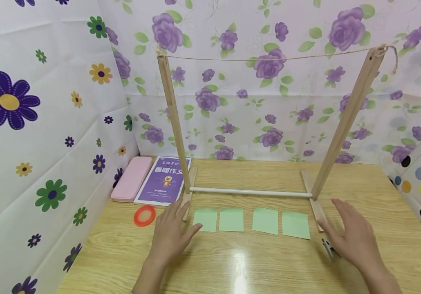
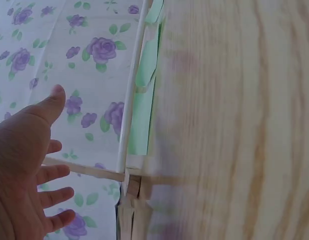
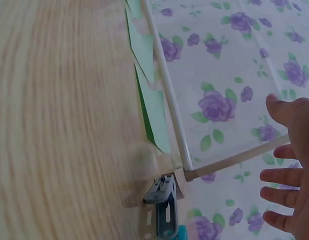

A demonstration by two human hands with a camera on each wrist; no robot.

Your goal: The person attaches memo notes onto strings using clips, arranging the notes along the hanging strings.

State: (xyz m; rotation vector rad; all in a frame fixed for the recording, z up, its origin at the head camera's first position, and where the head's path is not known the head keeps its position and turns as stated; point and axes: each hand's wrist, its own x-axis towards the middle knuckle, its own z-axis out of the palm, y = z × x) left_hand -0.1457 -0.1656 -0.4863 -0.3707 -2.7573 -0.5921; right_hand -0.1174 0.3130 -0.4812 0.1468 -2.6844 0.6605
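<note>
Your left hand (image 1: 170,234) and right hand (image 1: 355,237), fingers apart, flank green sticky notes (image 1: 231,220) before the wooden frame (image 1: 347,124). A metal tool (image 1: 329,247) lies before it.

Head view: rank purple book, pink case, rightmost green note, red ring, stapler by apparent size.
1. Purple book
2. Pink case
3. Rightmost green note
4. Red ring
Stapler: unranked, partly hidden by the right hand.

On the purple book (image 1: 159,185), Chinese writing can be read: "名师手把" is printed at the top, and "看图作文" is printed bigger below, partly covered at its end. The smaller words are too tiny to be read.
</note>
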